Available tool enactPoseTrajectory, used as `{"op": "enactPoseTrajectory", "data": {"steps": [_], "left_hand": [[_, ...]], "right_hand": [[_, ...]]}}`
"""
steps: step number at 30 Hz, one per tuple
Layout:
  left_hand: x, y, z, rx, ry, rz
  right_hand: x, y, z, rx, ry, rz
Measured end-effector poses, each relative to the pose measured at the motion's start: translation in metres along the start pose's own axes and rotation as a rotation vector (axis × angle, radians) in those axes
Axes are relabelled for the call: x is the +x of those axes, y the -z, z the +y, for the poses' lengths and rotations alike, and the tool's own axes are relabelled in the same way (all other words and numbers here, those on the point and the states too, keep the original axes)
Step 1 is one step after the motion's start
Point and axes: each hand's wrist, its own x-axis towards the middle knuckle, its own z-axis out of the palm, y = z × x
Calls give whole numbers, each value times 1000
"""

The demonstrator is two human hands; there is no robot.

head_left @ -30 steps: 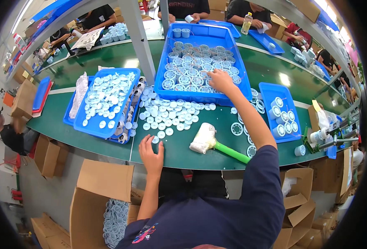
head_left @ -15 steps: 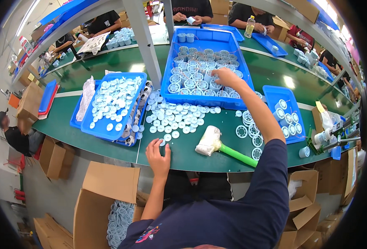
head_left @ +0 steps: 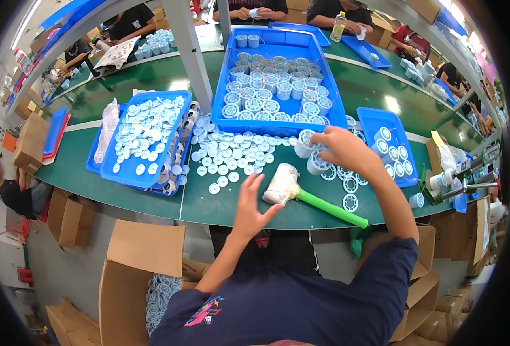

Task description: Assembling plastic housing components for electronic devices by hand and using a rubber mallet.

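My right hand (head_left: 347, 151) is closed on two light-blue cylindrical cups (head_left: 306, 144) with slotted round ends, just in front of the big blue bin (head_left: 266, 125). Many similar cups stand inside that bin. Over the table's front edge, my left hand (head_left: 249, 209) is empty with its fingers spread, beside the white head of a mallet (head_left: 282, 184). The mallet's green handle points to the right. Small round discs (head_left: 232, 154) lie scattered beyond my left hand. Flat slotted rings (head_left: 350, 202) lie below my right hand, which partly hides them.
A blue tray heaped with discs (head_left: 137, 176) sits on stacked trays at the left. Another blue tray (head_left: 367, 118) of cups stands at the right, near a metal fixture (head_left: 462, 187). Grey posts (head_left: 189, 52) rise behind the table. Open cardboard boxes (head_left: 142, 245) stand below.
My right hand has come out of the bin toward me with two cups. My left hand has moved right, from the discs to the mallet head. The view has shifted slightly.
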Motion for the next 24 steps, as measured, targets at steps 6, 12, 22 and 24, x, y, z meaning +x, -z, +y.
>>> {"op": "enactPoseTrajectory", "data": {"steps": [6,12,22,24], "left_hand": [[-16,-38,-8,-10,71,-110],[-35,-30,12,66,109,36],[-42,2,-30,472,9,196],[-40,-4,-33,497,-5,226]], "right_hand": [[14,-51,10,-76,-26,-60],[29,-96,-8,-130,17,-43],[101,-31,137,47,-175,466],[117,-48,171,58,-169,393]]}}
